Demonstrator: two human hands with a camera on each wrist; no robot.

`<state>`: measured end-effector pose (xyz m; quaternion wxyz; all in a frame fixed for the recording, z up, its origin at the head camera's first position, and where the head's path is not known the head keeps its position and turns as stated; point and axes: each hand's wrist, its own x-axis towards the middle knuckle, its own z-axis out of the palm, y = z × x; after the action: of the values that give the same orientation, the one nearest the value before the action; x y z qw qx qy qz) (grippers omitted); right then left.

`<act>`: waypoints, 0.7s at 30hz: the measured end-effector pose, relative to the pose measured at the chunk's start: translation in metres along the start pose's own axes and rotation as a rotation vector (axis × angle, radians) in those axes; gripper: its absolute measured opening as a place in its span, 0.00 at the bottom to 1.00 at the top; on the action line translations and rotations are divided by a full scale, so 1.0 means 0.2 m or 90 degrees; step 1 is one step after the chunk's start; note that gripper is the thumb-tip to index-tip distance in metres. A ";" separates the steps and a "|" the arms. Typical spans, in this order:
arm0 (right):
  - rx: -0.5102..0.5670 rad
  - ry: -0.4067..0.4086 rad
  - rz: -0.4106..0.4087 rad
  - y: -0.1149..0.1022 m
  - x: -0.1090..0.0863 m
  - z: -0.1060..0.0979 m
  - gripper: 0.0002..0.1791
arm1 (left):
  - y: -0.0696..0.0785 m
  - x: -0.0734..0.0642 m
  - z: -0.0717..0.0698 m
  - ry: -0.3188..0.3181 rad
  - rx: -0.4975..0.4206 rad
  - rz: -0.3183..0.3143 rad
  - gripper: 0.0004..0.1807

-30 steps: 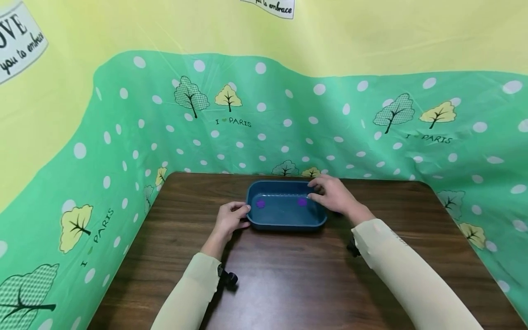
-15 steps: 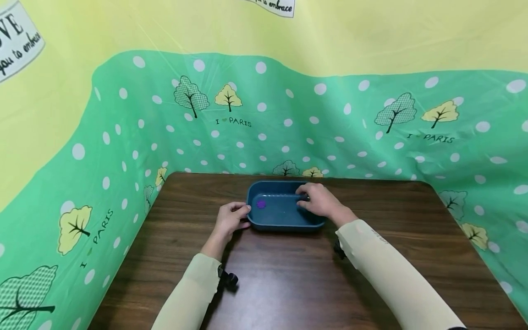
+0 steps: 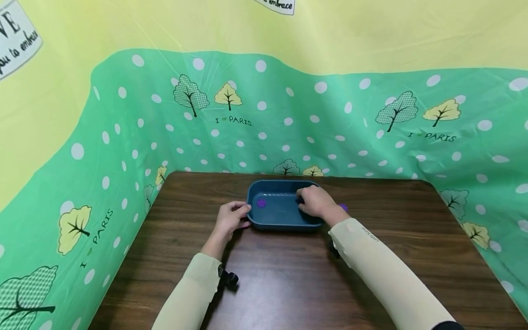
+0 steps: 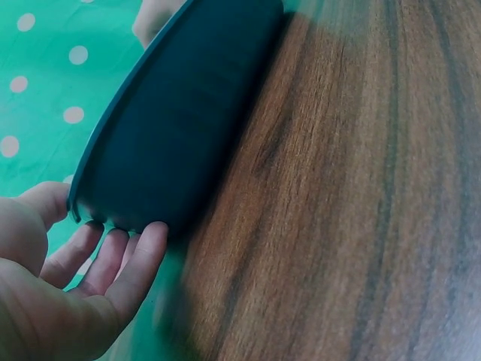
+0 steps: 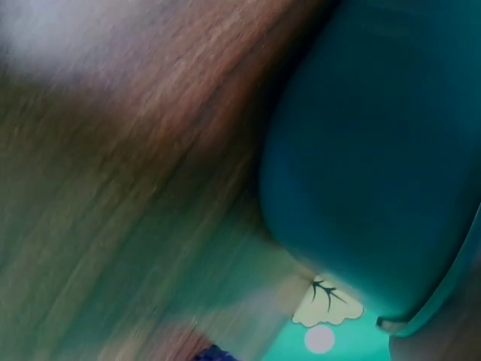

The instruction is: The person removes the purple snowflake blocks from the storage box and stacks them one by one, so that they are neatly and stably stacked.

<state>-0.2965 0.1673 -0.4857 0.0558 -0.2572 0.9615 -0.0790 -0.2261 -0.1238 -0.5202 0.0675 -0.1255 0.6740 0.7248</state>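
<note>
A dark blue rectangular plastic tray stands on the table. My left hand holds its left end, thumb at the rim and fingertips against the outer wall. My right hand reaches over the right end into the tray, fingers bent downward; their tips are partly hidden, and whether they pinch anything does not show. A small purple lobed piece lies inside the tray at the left. Another purple piece is on the table beyond the right wrist, partly covered.
The dark wood table ends at a back edge just behind the tray. Green and yellow printed cloth hangs behind the table and along its sides.
My right hand has moved left and down into the tray, covering the spot where a second purple piece showed. The purple piece outside has come more into view. The left hand stays put.
</note>
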 end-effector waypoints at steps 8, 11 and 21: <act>-0.032 -0.025 0.005 -0.02 0.01 0.01 0.14 | 0.01 0.00 0.00 -0.003 0.005 -0.006 0.21; -0.037 -0.035 0.007 -0.02 0.01 0.00 0.12 | 0.01 0.00 -0.01 -0.009 0.008 -0.007 0.21; -0.028 -0.048 0.021 -0.03 0.02 0.00 0.10 | 0.01 0.00 -0.01 -0.017 0.014 -0.011 0.22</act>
<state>-0.2969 0.1601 -0.4845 0.0876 -0.2455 0.9642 -0.0476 -0.2269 -0.1263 -0.5185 0.0844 -0.1206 0.6797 0.7186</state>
